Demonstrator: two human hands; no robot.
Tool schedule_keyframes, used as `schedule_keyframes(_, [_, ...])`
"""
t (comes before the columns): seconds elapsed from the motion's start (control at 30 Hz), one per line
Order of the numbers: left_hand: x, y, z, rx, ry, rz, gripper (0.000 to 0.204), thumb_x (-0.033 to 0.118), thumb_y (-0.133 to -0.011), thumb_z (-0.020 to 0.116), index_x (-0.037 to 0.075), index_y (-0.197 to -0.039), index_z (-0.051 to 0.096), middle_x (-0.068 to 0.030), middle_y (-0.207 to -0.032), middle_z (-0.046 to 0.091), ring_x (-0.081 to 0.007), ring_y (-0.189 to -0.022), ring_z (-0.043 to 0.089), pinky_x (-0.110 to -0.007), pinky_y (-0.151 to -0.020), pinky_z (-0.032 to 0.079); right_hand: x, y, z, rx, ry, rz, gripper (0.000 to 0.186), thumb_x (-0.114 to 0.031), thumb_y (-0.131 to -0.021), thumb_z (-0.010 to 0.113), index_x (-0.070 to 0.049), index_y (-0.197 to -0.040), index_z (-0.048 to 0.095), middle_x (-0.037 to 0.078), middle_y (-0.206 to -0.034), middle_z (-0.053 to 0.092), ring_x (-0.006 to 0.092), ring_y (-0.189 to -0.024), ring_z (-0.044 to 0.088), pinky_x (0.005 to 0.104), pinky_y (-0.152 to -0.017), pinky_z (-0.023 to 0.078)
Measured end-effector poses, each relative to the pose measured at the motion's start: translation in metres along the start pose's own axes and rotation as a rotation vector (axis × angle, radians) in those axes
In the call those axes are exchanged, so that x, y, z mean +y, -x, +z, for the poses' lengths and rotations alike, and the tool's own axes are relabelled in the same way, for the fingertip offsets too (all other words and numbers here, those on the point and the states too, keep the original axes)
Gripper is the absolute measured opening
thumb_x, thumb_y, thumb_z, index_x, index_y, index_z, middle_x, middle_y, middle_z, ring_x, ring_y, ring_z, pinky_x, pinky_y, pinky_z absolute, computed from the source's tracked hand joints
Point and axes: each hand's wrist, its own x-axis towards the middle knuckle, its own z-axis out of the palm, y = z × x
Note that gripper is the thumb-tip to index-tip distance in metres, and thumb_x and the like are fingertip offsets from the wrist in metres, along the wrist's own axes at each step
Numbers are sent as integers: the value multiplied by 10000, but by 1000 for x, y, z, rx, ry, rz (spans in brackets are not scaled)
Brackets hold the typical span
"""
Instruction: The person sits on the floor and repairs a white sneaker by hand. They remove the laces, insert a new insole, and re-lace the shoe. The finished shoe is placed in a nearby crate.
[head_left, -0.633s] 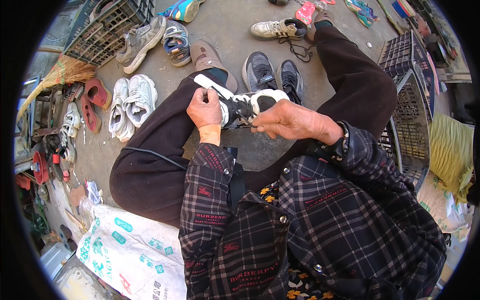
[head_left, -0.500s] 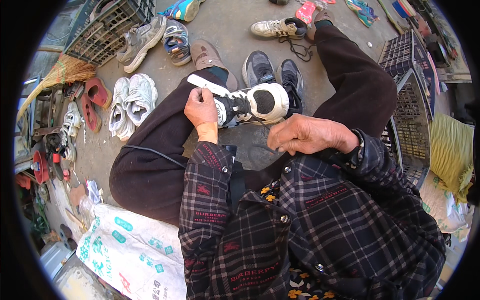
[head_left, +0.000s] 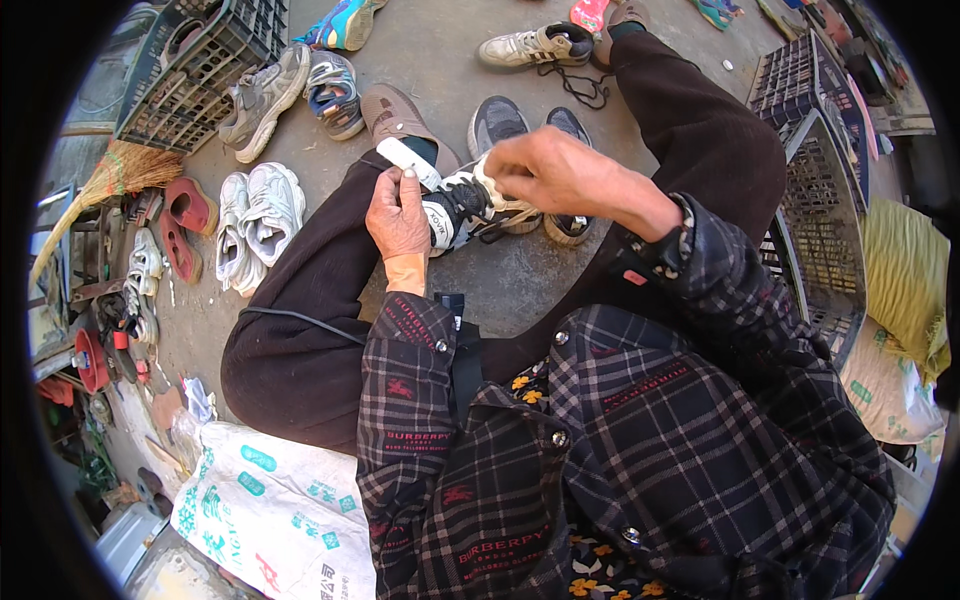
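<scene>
The left hand (head_left: 398,215) grasps a laced shoe (head_left: 462,204); the right hand (head_left: 560,170) covers its front, grip unclear.

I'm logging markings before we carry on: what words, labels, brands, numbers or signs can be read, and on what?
I won't copy wording or brands, only where they stand.
Black-and-white shoe at the left hand: short dark lettering on white.
Plaid jacket: red lettering, sleeve and front.
White sack: teal, red and black print.
Other shoes: any markings too small to read.
</scene>
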Motion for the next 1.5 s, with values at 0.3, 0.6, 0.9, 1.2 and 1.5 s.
schedule_keyframes(0.3, [7, -3, -1, -85, 76, -2, 182, 181, -881, 559, 5, -912, 595, -53, -722, 606, -95, -665, 536, -258, -620, 455, 28, -38, 41, -102, 159, 24, 134, -133, -724, 606, -46, -820, 640, 156, -739, 622, 342, -724, 604, 386, -639, 473])
schedule_keyframes(0.6, [4, 0, 3, -62, -36, 44, 170, 174, -876, 567, 7, -888, 591, -60, -721, 616, -96, -648, 551, -266, -599, 463, 11, -38, 87, 113, 180, 330, 169, -204, -678, 621, -41, -716, 644, 182, -728, 625, 363, -741, 613, 451, -657, 476])
schedule_keyframes(0.9, [-11, -9, -4, 210, 532, -430, 172, 143, -887, 506, -16, -864, 567, -28, -714, 568, -96, -598, 534, -229, -542, 451, 17, -5, 84, 103, -12, -174, 111, -61, -654, 599, -34, -647, 492, 112, -663, 527, 325, -621, 536, 372, -552, 427])
schedule_keyframes(1.2, [-8, -7, 0, 147, 572, -315, 172, 152, -889, 501, -11, -895, 554, -20, -710, 554, -85, -612, 513, -229, -543, 433, 14, -18, 60, -143, -957, 340, 364, -134, -796, 552, 89, -1072, 472, 130, -841, 635, 100, -489, 497, 213, -422, 370])
schedule_keyframes(1.5, [-1, -4, 4, 68, 275, -146, 177, 153, -880, 516, -19, -873, 559, -4, -710, 549, -57, -622, 476, -214, -555, 406, 24, -63, 56, -338, -216, 427, 269, -246, -756, 628, 17, -812, 644, 122, -679, 632, 162, -495, 543, 294, -458, 422])
